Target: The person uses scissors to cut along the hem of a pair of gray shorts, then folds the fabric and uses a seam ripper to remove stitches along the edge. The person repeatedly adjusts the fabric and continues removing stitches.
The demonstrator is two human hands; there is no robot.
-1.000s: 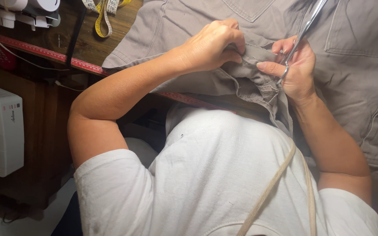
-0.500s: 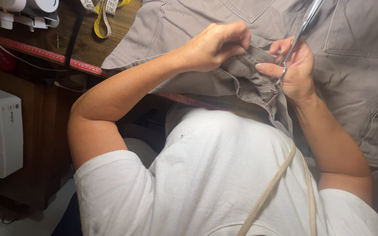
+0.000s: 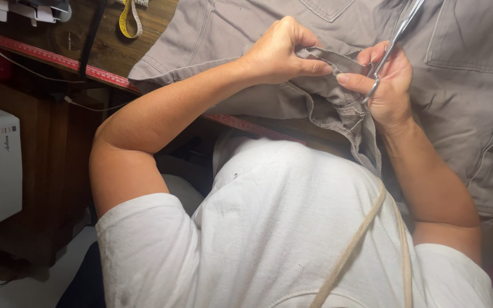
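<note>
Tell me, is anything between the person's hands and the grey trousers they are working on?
Nothing visible. The left hand pinches a folded edge of the grey trousers directly, and the right hand, holding metal scissors, touches the same fold beside it.

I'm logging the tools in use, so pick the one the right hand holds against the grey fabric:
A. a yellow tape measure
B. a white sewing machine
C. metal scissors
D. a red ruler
C: the right hand grips slim metal scissors beside the folded grey garment that the left hand pinches; the yellow tape measure lies apart on the wooden table.
</note>
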